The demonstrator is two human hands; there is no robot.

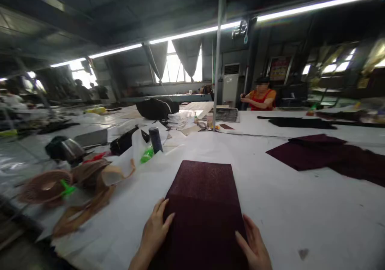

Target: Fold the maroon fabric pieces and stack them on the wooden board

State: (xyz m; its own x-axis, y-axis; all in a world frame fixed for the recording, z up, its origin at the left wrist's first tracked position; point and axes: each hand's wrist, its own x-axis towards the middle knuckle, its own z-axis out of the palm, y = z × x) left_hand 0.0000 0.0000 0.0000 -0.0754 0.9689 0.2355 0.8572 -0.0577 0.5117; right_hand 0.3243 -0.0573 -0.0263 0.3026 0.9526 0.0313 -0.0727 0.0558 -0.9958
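Observation:
A dark maroon piece of fabric-like sheet (207,218) lies in front of me, its far end flat on the white tabletop. A crosswise line divides its lighter far part from the darker near part. At its left edge is my left hand (155,228), thumb over the top and fingers along the side. My right hand (254,242) has the right edge between thumb and fingers. The sheet's near end runs out of view at the bottom. To the right, more maroon pieces (309,152) lie in a loose overlapping pile.
On the left are a brown plastic basket (45,186), brown strips (81,214), a green bottle (147,154) and a dark cylinder (155,140). A metal pole (218,61) rises beyond the sheet. Across the table, a person in a red apron (261,95) works near dark green pieces (300,122).

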